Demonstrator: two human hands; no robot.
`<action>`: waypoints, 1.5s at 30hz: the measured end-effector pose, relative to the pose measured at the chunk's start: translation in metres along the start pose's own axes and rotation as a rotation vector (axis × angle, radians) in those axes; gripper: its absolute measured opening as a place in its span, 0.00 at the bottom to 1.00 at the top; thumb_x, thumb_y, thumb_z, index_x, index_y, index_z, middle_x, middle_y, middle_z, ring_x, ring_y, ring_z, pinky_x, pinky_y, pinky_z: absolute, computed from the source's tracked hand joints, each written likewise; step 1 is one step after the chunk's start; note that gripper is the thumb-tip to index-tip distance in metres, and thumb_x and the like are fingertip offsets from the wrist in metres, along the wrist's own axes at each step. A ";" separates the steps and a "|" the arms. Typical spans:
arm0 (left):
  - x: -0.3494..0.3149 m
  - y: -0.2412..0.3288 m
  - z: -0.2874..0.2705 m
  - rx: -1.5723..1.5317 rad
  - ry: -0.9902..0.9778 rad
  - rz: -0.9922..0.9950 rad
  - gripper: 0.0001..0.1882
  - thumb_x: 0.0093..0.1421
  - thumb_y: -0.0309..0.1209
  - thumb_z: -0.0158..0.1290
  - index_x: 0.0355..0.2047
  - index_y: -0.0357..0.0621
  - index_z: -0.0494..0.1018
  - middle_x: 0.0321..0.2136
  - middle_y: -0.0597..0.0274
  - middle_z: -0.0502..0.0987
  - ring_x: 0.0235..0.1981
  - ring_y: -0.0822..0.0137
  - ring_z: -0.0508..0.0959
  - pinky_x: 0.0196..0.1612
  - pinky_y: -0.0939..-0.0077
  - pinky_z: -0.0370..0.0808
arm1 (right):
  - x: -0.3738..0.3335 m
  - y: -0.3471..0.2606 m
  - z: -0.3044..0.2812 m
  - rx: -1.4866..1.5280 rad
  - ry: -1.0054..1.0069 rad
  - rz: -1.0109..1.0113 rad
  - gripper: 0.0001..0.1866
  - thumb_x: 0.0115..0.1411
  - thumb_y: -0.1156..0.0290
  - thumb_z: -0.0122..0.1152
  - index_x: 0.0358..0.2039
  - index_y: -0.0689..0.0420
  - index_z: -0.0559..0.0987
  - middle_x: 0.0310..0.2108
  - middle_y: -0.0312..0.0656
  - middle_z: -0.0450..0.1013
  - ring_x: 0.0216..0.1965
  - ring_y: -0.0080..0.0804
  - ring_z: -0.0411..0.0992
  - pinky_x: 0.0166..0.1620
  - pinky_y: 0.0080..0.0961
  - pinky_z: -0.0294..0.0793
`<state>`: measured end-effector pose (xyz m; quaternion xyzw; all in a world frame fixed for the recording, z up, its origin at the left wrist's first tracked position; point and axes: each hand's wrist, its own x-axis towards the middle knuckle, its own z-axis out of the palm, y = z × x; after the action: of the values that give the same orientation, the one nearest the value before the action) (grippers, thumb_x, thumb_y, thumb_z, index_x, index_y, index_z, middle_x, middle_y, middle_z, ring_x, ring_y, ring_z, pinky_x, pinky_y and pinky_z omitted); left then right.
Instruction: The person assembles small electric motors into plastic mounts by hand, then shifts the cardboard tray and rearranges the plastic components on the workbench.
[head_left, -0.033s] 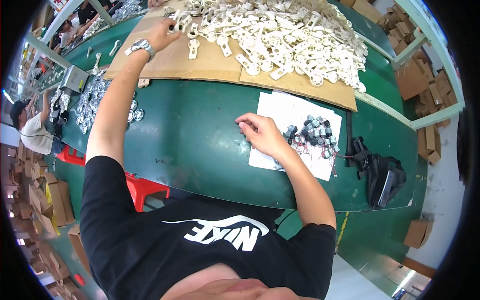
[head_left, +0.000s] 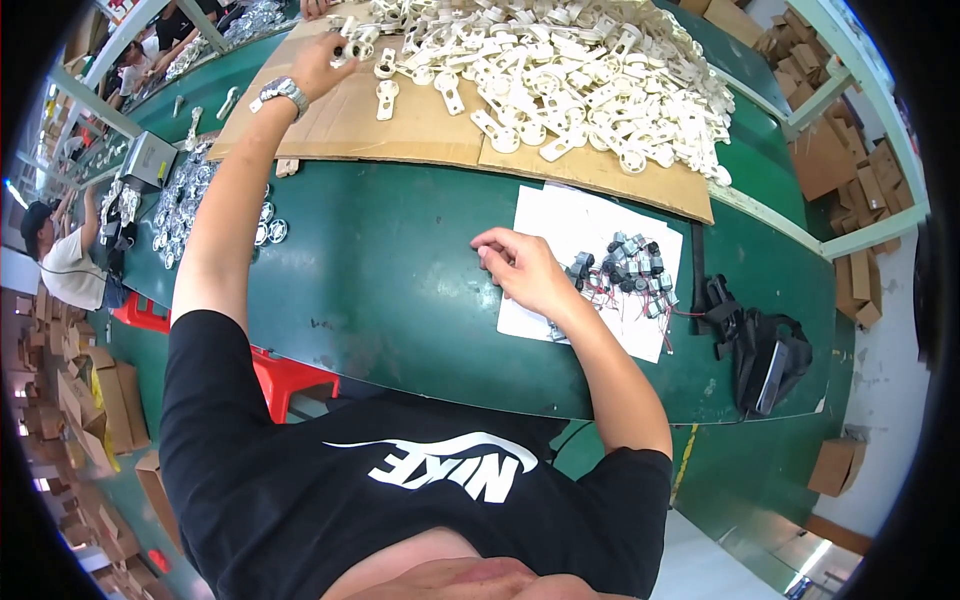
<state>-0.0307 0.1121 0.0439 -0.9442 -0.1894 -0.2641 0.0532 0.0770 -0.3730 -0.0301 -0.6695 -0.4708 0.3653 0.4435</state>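
At the far left of the cardboard, my left hand is closed on a white plastic housing with a round dark-centred end. Close by on the cardboard lie a few loose white housings, and a large heap of the same white housings spreads to the right. My right hand rests over the left edge of white paper sheets, its fingers loosely bent, thumb and forefinger a little apart, with nothing visible in them. Just right of it, small motors with thin red wires are piled on the paper.
A flat cardboard sheet covers the far part of the green table. Silver round parts and a grey metal box are at the left. A black strapped device lies at the right. Another person's hand shows at the far edge.
My left hand has shifted very slightly, bringing the white housing a little left and lower toward the cardboard. My right hand has stayed in place.
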 end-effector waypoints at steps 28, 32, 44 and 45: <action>-0.015 0.040 0.059 -0.095 -0.244 -0.147 0.21 0.67 0.41 0.54 0.49 0.35 0.77 0.42 0.38 0.81 0.45 0.43 0.81 0.49 0.54 0.76 | 0.001 -0.002 -0.006 0.050 -0.043 0.044 0.12 0.71 0.70 0.56 0.50 0.59 0.80 0.29 0.37 0.78 0.26 0.20 0.74 0.24 0.21 0.75; -0.027 0.069 0.052 -0.197 -0.267 -0.172 0.19 0.70 0.38 0.49 0.51 0.36 0.77 0.46 0.37 0.80 0.47 0.40 0.80 0.52 0.52 0.76 | 0.000 -0.001 -0.002 0.119 0.019 0.022 0.10 0.67 0.72 0.59 0.46 0.62 0.81 0.29 0.45 0.81 0.25 0.26 0.74 0.32 0.26 0.74; -0.070 0.126 0.041 -0.435 0.015 -0.248 0.15 0.70 0.36 0.53 0.47 0.36 0.79 0.42 0.43 0.82 0.41 0.45 0.82 0.47 0.58 0.78 | -0.001 -0.010 0.001 0.109 -0.033 0.126 0.11 0.72 0.72 0.55 0.50 0.62 0.80 0.32 0.39 0.77 0.27 0.19 0.71 0.24 0.17 0.72; -0.071 0.126 0.039 -0.510 -0.012 -0.366 0.16 0.69 0.36 0.53 0.47 0.36 0.79 0.41 0.44 0.83 0.40 0.48 0.83 0.45 0.60 0.78 | 0.000 -0.010 0.001 0.102 -0.043 0.120 0.11 0.72 0.72 0.55 0.50 0.62 0.80 0.32 0.39 0.77 0.27 0.19 0.71 0.24 0.17 0.72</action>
<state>-0.0197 -0.0202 -0.0263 -0.8789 -0.2843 -0.3027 -0.2348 0.0725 -0.3713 -0.0210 -0.6651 -0.4199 0.4291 0.4441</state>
